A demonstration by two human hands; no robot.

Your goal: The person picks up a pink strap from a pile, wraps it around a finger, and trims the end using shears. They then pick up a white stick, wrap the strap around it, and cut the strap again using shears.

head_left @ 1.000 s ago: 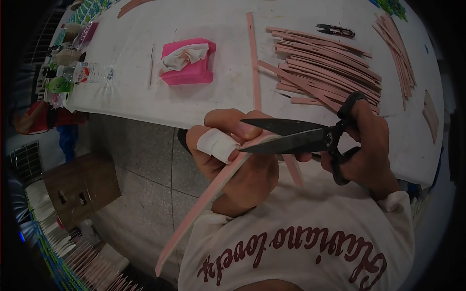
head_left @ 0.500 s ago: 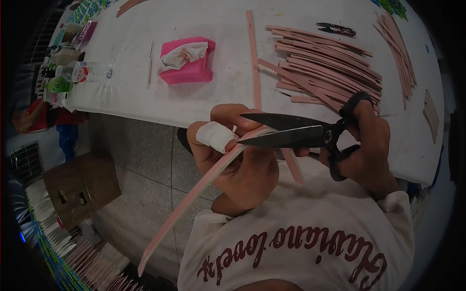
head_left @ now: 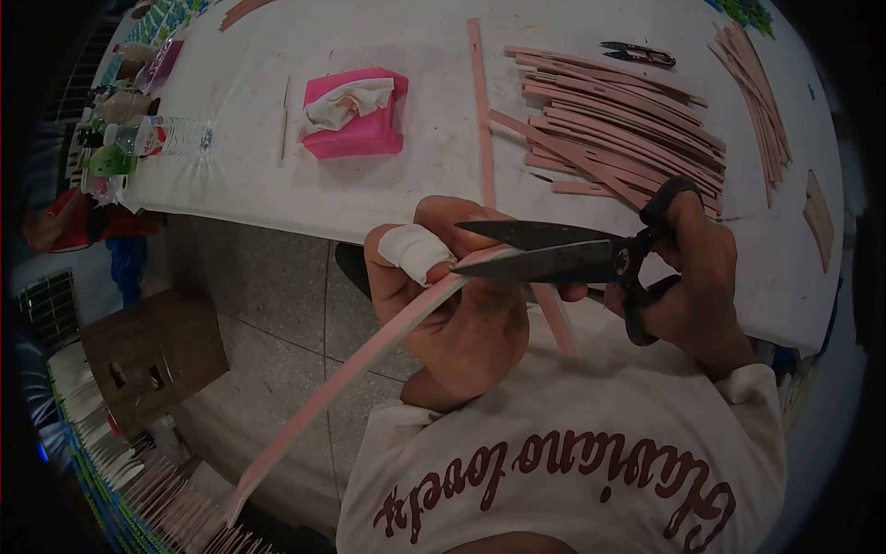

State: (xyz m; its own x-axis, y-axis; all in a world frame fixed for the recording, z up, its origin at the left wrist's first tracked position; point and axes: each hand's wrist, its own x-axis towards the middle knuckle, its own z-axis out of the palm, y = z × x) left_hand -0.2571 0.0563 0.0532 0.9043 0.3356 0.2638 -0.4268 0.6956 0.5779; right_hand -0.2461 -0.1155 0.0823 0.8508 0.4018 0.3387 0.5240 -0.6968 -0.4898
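My left hand (head_left: 461,314), with white tape round one finger, is closed on a long pink strap (head_left: 341,380) with a pale edge. One length of the strap hangs down to the left, and a shorter end hangs on the right, below the scissors. My right hand (head_left: 694,286) grips black-handled scissors (head_left: 563,260) with fingers through the loops. Their dark blades are slightly parted and point left, across the strap at my left fingertips. Part of the strap is hidden behind the blades and fingers.
On the white-covered table (head_left: 249,185) lie a pile of pink straps (head_left: 628,129), small thread snips (head_left: 639,54) and a pink tissue box (head_left: 369,138). Bottles (head_left: 175,137) stand at its left end. A brown stool (head_left: 157,360) is on the floor at left.
The strap's long end has swung further left and down. My left hand has shifted very slightly; the scissors' blades look slightly closer together.
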